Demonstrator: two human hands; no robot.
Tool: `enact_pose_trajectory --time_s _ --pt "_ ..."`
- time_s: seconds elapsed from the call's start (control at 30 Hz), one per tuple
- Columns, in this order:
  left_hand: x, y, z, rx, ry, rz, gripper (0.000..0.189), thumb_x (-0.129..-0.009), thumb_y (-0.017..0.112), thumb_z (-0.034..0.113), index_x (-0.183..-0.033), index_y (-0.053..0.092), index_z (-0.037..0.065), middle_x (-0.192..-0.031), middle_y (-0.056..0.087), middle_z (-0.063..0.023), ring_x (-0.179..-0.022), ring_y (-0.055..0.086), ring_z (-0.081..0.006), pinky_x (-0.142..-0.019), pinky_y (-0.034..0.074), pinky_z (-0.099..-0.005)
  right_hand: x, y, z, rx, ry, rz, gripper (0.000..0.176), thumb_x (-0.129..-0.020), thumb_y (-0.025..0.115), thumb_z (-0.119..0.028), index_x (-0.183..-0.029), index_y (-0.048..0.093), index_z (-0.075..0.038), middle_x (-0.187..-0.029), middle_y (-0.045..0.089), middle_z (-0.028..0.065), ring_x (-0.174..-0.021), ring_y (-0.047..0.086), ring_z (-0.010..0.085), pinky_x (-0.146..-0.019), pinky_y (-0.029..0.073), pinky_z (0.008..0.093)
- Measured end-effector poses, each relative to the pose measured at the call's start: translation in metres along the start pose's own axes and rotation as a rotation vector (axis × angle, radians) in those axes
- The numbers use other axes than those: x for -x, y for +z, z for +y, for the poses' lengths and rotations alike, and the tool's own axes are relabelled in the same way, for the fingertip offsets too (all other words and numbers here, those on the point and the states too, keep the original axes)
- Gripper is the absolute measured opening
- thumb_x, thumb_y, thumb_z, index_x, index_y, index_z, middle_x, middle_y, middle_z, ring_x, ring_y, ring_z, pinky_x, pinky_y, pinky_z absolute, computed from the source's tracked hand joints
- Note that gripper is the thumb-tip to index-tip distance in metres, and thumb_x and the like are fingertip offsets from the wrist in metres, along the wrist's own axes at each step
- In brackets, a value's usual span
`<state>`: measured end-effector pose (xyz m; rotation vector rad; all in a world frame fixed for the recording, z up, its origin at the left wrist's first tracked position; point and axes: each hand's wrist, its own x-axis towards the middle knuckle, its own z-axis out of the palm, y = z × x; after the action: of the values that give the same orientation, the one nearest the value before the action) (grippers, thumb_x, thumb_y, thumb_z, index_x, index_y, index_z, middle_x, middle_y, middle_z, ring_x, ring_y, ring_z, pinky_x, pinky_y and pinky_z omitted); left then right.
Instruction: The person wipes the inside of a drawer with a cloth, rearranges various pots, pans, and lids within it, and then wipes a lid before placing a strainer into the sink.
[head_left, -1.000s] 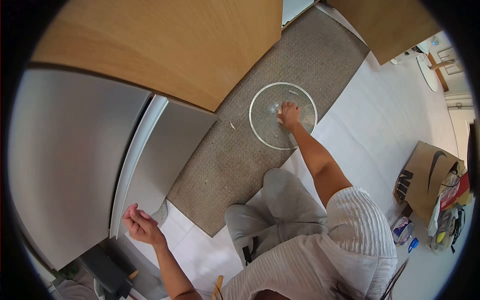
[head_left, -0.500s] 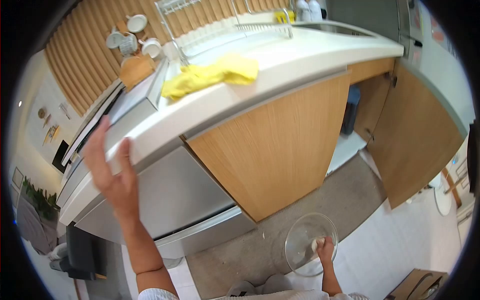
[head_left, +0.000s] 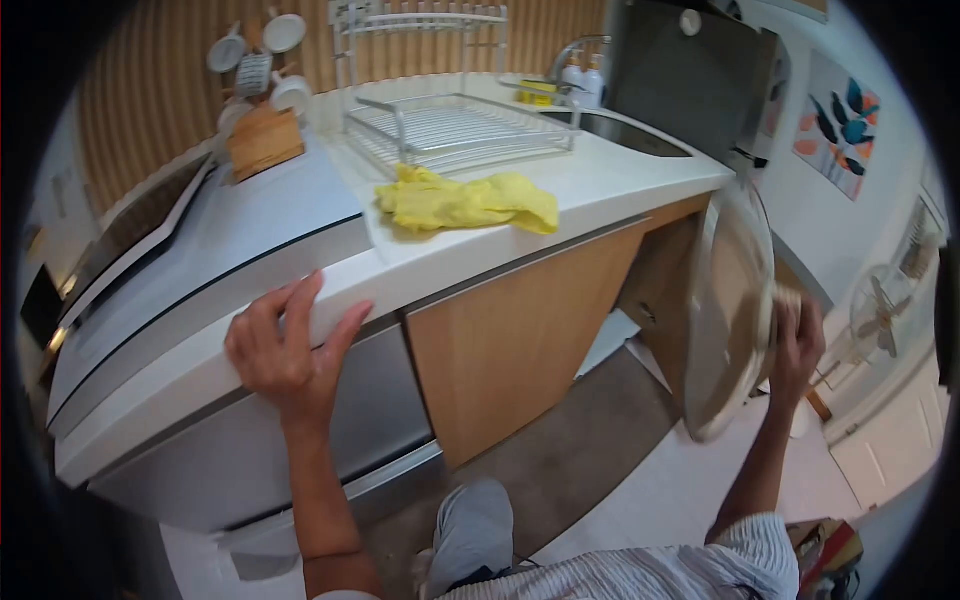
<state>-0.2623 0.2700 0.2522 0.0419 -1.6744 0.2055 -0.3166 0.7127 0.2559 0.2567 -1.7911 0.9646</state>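
My right hand [head_left: 793, 345] is closed on the knob side of a round glass lid [head_left: 728, 300]. The lid is held upright, nearly edge-on, above the floor at the right, in front of the open cabinet door; the knob itself is hidden by my fingers. My left hand [head_left: 290, 345] rests on the front edge of the white countertop [head_left: 640, 185], its thumb spread away from the fingers and nothing held in it. A crumpled yellow cloth [head_left: 470, 203] lies on the counter, beyond and to the right of my left hand.
A wire dish rack [head_left: 460, 135] stands behind the cloth, with a sink [head_left: 640, 135] to its right. Below the counter, a wooden cabinet door [head_left: 520, 340] is closed. A wooden block [head_left: 265, 145] and a cooktop [head_left: 140, 225] are at the left. A fan [head_left: 880, 310] stands far right.
My right hand has raised the glass lid from low near the floor to about counter height, turning it upright. My left hand has come down onto the counter edge. The view has shifted.
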Motion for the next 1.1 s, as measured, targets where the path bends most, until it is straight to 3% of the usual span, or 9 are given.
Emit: enact_pose_trajectory --time_s 0.2,0.43,0.73,0.8,0.87,0.9,0.93,1.03,1.1 --pt "0.001 0.007 0.008 -0.036 -0.077 0.033 0.028 -0.069 0.07 0.032 -0.088 0.065 0.013 -0.085 0.057 -0.0002 -0.081 0.052 -0.0182 -0.077 0.038 -0.0322 -0.069 0.076 -0.083 0.051 -0.464 0.128 0.016 -0.076 0.065 -0.008 -0.083 0.055 0.002 -0.073 0.055 0.006 -0.065 0.052 0.0113 -0.061 0.042 0.021" --pt "0.005 0.01 0.001 -0.148 -0.021 -0.038 0.034 -0.084 0.052 0.044 -0.091 0.066 0.014 -0.086 0.057 0.0017 -0.083 0.053 -0.0174 -0.076 0.038 -0.0332 -0.079 0.123 -0.104 0.184 -0.679 0.198 0.022 -0.07 0.07 -0.008 -0.082 0.054 0.001 -0.071 0.055 0.0101 -0.058 0.056 0.0191 -0.052 0.045 0.0265" --pt "-0.016 -0.008 0.014 -0.006 -0.145 -0.319 0.024 -0.086 0.051 0.022 -0.096 0.062 0.003 -0.091 0.051 -0.0073 -0.086 0.043 -0.0245 -0.079 0.039 -0.0373 -0.125 0.14 -0.108 0.071 -0.277 0.041 0.023 -0.069 0.07 -0.01 -0.08 0.053 0.001 -0.069 0.052 0.0102 -0.055 0.053 0.0224 -0.047 0.041 0.029" --pt "-0.028 -0.019 0.018 0.22 -0.326 -0.454 0.023 -0.083 0.055 0.014 -0.101 0.06 0.002 -0.089 0.048 -0.0121 -0.085 0.044 -0.0252 -0.084 0.038 -0.0365 -0.134 0.146 -0.115 -0.021 -0.083 -0.015 0.022 -0.07 0.07 -0.01 -0.079 0.053 0.001 -0.067 0.051 0.0108 -0.055 0.052 0.0228 -0.047 0.04 0.0292" --pt "-0.064 -0.032 0.041 0.559 -0.428 -0.746 0.027 -0.087 0.049 0.019 -0.105 0.055 0.0 -0.095 0.049 -0.0145 -0.091 0.046 -0.0263 -0.086 0.037 -0.0372 -0.14 0.155 -0.121 -0.11 0.056 -0.011 0.02 -0.07 0.069 -0.009 -0.078 0.053 0.001 -0.067 0.052 0.011 -0.055 0.053 0.0234 -0.048 0.041 0.0294" --pt "-0.085 -0.038 0.063 0.851 -0.635 -0.781 0.029 -0.088 0.047 0.02 -0.108 0.05 -0.001 -0.102 0.048 -0.0167 -0.096 0.047 -0.0272 -0.089 0.035 -0.0387 -0.138 0.155 -0.124 -0.175 0.17 0.004 0.019 -0.071 0.068 -0.009 -0.078 0.053 0.001 -0.067 0.052 0.0113 -0.056 0.053 0.024 -0.049 0.041 0.0295" --pt "-0.114 -0.033 0.091 1.141 -0.848 -0.786 0.032 -0.089 0.045 0.02 -0.111 0.046 -0.002 -0.11 0.048 -0.019 -0.101 0.047 -0.0281 -0.092 0.034 -0.0402 -0.136 0.155 -0.126 -0.191 0.201 -0.017 0.019 -0.071 0.068 -0.009 -0.078 0.053 0.001 -0.067 0.052 0.0113 -0.056 0.053 0.024 -0.049 0.041 0.0295" --pt "-0.157 -0.018 0.142 1.366 -1.017 -0.633 0.038 -0.092 0.037 0.032 -0.109 0.043 -0.002 -0.105 0.052 -0.0186 -0.105 0.048 -0.03 -0.088 0.037 -0.0402 -0.132 0.147 -0.132 -0.347 0.455 0.075 0.018 -0.073 0.067 -0.008 -0.078 0.053 0.001 -0.068 0.055 0.0123 -0.057 0.054 0.0248 -0.052 0.042 0.0306" --pt "-0.183 -0.016 0.16 1.542 -1.228 -0.529 0.035 -0.094 0.034 0.028 -0.111 0.042 -0.002 -0.101 0.055 -0.0207 -0.091 0.057 -0.0286 -0.084 0.042 -0.0388 -0.136 0.139 -0.132 -0.4 0.528 0.066 0.018 -0.074 0.067 -0.009 -0.078 0.053 0.001 -0.069 0.056 0.0127 -0.057 0.054 0.024 -0.053 0.042 0.0303"
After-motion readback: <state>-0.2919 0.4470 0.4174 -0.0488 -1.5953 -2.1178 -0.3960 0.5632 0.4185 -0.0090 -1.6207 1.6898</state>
